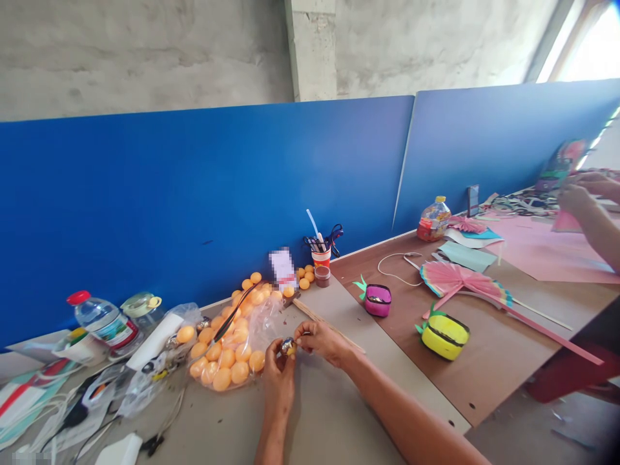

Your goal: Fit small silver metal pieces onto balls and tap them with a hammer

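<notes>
Blue partition behind grey-brown tabletop; hands hold shiny ball.

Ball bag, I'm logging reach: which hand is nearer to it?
Left. The left hand is just right of the ball bag; the right hand is farther right, beyond the left one.

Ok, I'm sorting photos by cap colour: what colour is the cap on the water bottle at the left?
Red cap, clearest in the head view.
</notes>
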The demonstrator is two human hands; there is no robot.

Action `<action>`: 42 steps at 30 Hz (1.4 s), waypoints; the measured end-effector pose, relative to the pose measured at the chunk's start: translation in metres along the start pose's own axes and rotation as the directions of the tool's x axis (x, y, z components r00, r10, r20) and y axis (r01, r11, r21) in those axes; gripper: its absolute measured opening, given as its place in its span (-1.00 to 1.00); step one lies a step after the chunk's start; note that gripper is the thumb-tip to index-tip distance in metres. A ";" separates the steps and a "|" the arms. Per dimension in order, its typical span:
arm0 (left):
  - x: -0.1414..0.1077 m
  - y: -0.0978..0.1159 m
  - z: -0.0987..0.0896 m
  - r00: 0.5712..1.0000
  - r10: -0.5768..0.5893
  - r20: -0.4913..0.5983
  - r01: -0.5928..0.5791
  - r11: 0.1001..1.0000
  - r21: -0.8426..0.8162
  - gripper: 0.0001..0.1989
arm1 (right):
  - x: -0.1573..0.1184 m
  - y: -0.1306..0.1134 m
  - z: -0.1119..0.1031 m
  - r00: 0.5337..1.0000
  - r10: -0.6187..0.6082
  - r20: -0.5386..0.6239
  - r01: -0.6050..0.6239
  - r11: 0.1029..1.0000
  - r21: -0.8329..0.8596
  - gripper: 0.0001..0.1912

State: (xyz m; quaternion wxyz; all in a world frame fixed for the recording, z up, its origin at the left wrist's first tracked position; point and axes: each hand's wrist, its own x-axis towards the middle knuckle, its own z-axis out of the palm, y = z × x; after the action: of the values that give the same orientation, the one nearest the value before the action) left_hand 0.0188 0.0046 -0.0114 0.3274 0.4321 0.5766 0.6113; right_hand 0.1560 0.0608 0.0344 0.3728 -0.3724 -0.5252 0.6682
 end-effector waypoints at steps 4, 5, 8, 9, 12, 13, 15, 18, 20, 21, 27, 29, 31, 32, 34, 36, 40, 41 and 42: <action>0.000 0.001 0.000 0.998 -0.039 0.047 0.040 0.999 -0.017 -0.49 | -0.001 0.001 0.001 0.999 0.039 -0.022 -0.040 0.998 -0.052 -0.94; 0.000 0.001 -0.001 0.998 -0.044 0.048 0.045 0.999 -0.019 -0.48 | 0.000 0.002 0.001 0.999 0.047 -0.025 -0.049 0.997 -0.053 -0.94; 0.000 0.001 -0.001 0.997 -0.046 0.065 0.047 0.999 -0.014 -0.45 | 0.001 0.004 0.000 0.998 0.065 -0.004 -0.065 0.998 -0.010 -0.92; 0.000 0.000 -0.001 0.996 -0.045 0.071 0.046 0.999 -0.010 -0.45 | 0.002 0.005 0.000 0.998 0.066 0.006 -0.066 0.998 0.012 -0.90; 0.000 -0.003 -0.001 0.997 -0.036 0.070 0.037 0.999 -0.002 -0.45 | 0.004 0.010 -0.001 0.996 0.088 0.034 -0.090 0.993 0.078 -0.84; 0.001 -0.004 -0.001 0.997 -0.033 0.066 0.033 0.999 0.000 -0.46 | 0.005 0.011 -0.001 0.994 0.100 0.044 -0.104 0.990 0.093 -0.82; 0.001 -0.007 -0.001 0.998 -0.022 0.065 0.021 1.000 0.007 -0.48 | 0.006 0.015 -0.002 0.992 0.114 0.052 -0.119 0.986 0.114 -0.79; 0.001 -0.009 -0.001 0.997 0.005 0.073 -0.007 1.000 0.025 -0.51 | 0.007 0.017 -0.005 0.991 0.117 0.065 -0.124 0.986 0.108 -0.78; 0.000 -0.009 -0.001 0.997 0.019 0.075 -0.023 0.998 0.052 -0.53 | 0.007 0.017 -0.007 0.988 0.127 0.092 -0.136 0.986 0.097 -0.79; 0.000 -0.008 -0.001 0.997 0.023 0.076 -0.028 0.997 0.067 -0.53 | 0.007 0.017 -0.008 0.986 0.132 0.104 -0.142 0.986 0.092 -0.80; -0.002 -0.003 -0.001 0.997 0.049 0.051 -0.054 0.993 0.108 -0.56 | 0.008 0.019 -0.008 0.986 0.134 0.100 -0.141 0.988 0.067 -0.80; -0.002 -0.004 -0.001 0.997 0.061 0.051 -0.065 0.993 0.099 -0.56 | 0.009 0.020 -0.007 0.987 0.134 0.084 -0.140 0.987 0.072 -0.81; -0.002 -0.006 -0.001 0.996 0.073 0.054 -0.078 0.993 0.092 -0.56 | 0.009 0.020 -0.006 0.988 0.137 0.069 -0.142 0.987 0.072 -0.81; -0.002 -0.007 -0.001 0.996 0.076 0.056 -0.081 0.992 0.093 -0.57 | 0.008 0.020 -0.005 0.989 0.138 0.058 -0.142 0.988 0.069 -0.81; -0.002 -0.009 -0.001 0.995 0.084 0.053 -0.089 0.991 0.103 -0.58 | 0.007 0.018 -0.003 0.990 0.138 0.034 -0.140 0.989 0.055 -0.81; -0.002 -0.011 -0.001 0.994 0.092 0.053 -0.097 0.988 0.117 -0.59 | 0.005 0.015 -0.001 0.991 0.136 0.008 -0.137 0.990 0.035 -0.83; -0.002 -0.013 -0.001 0.993 0.101 0.057 -0.107 0.986 0.127 -0.60 | 0.002 0.009 0.003 0.990 0.132 -0.040 -0.132 0.991 -0.001 -0.86; -0.002 -0.013 -0.001 0.994 0.099 0.055 -0.106 0.986 0.129 -0.59 | 0.002 0.008 0.004 0.990 0.130 -0.045 -0.130 0.991 -0.008 -0.86; -0.002 -0.014 -0.001 0.994 0.096 0.056 -0.103 0.986 0.130 -0.59 | 0.001 0.008 0.004 0.990 0.129 -0.047 -0.130 0.991 -0.014 -0.86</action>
State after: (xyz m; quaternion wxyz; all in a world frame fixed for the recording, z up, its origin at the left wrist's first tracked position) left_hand 0.0172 0.0041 -0.0250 0.2811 0.4960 0.5855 0.5763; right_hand 0.1507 0.0588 0.0276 0.3373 -0.4241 -0.4969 0.6778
